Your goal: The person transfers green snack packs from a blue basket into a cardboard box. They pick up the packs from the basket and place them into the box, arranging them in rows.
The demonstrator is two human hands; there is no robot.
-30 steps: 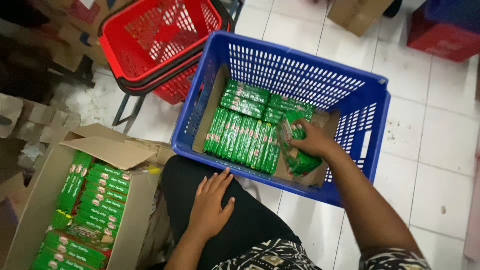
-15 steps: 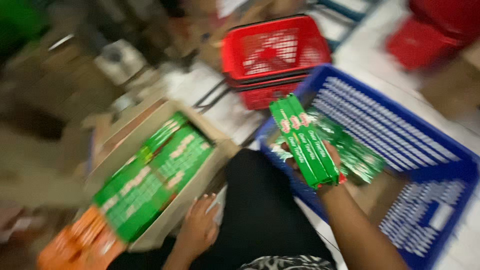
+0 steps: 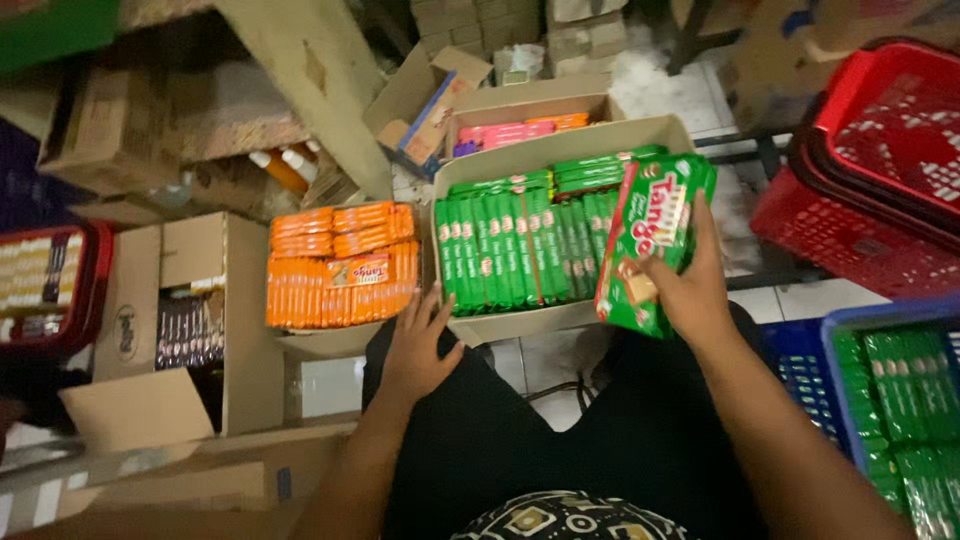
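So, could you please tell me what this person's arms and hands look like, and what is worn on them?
Both forearms are bare, with no watch, bracelet or glove in view. The left hand and right hand show no rings that can be made out. Near the bottom edge, a dark garment with a pale swirling pattern shows between the arms. No sleeves reach the forearms.

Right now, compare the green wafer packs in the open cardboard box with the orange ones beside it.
The green wafer packs fill a cardboard box and stand in upright rows; the orange wafer packs lie stacked sideways on a lower box. Colours differ. Both are slim, long packs bundled closely.
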